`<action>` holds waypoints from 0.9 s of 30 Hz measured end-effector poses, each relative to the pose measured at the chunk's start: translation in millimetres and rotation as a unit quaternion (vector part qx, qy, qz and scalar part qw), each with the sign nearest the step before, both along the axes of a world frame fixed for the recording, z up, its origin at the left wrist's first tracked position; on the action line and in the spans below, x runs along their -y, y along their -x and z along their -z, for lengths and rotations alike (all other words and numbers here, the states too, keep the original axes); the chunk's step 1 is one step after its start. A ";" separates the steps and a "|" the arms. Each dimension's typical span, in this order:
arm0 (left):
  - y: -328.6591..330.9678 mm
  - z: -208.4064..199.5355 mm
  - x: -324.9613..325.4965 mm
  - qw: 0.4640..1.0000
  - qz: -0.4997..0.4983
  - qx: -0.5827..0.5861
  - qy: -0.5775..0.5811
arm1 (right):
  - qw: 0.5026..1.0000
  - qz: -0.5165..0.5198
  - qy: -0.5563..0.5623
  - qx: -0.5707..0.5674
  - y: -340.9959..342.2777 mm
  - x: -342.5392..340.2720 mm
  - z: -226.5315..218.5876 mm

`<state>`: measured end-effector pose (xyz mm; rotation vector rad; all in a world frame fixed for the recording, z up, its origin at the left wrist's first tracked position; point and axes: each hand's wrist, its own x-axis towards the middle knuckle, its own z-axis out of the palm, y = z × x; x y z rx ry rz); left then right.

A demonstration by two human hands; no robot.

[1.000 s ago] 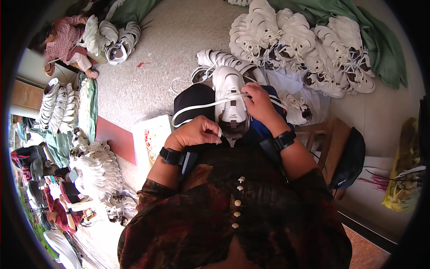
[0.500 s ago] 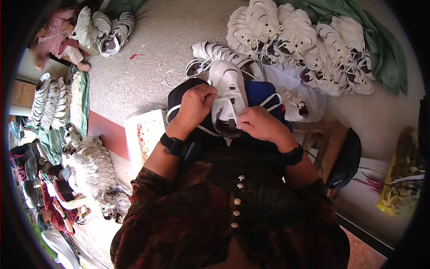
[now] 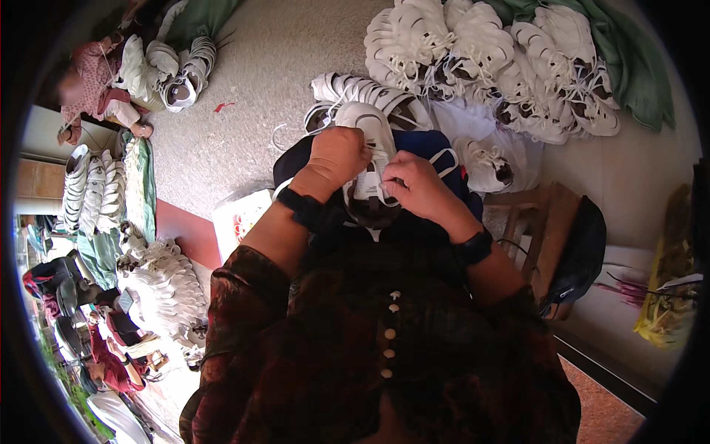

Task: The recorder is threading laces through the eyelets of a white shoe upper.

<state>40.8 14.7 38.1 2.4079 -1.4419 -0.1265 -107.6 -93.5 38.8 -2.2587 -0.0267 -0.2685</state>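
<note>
A white shoe [image 3: 362,115] with a brown heel collar lies on my lap, its toe pointing away from me. My left hand [image 3: 336,159] is closed over the left side of its lacing, and the fingertips are tucked in so that what they hold is hidden. On the right of the shoe's opening, my right hand [image 3: 420,183] pinches a white shoelace [image 3: 381,194] between thumb and fingers. Dark blue cloth [image 3: 421,143] lies under the shoe, with another loose white lace [image 3: 445,158] on it at the right.
Just beyond my lap sits a curved row of shoes [image 3: 399,100]. A large pile of white shoes [image 3: 473,52] fills the far right by green cloth [image 3: 637,81]. A wooden stool [image 3: 543,222] stands at my right. More shoes [image 3: 164,277] and other people [image 3: 96,81] are at the left.
My left hand has moved right and forward, now covering the middle of the shoe. My right hand has lifted slightly away from the heel opening. The view has shifted a little.
</note>
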 end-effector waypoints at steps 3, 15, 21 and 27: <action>-6.7 13.0 10.9 0.977 -0.043 -0.191 0.083 | 0.999 0.039 -0.009 0.016 -0.7 0.5 15.1; -24.9 24.5 -1.8 0.996 0.004 0.043 0.082 | 0.999 0.034 -0.027 0.008 -11.1 0.9 18.5; -167.2 71.5 -87.9 0.938 -0.297 0.168 0.060 | 0.999 0.018 -0.017 0.037 -11.9 -0.7 22.9; -175.0 6.8 -131.6 0.394 -0.381 -0.686 0.479 | 0.998 0.035 -0.037 0.040 -9.4 3.6 31.5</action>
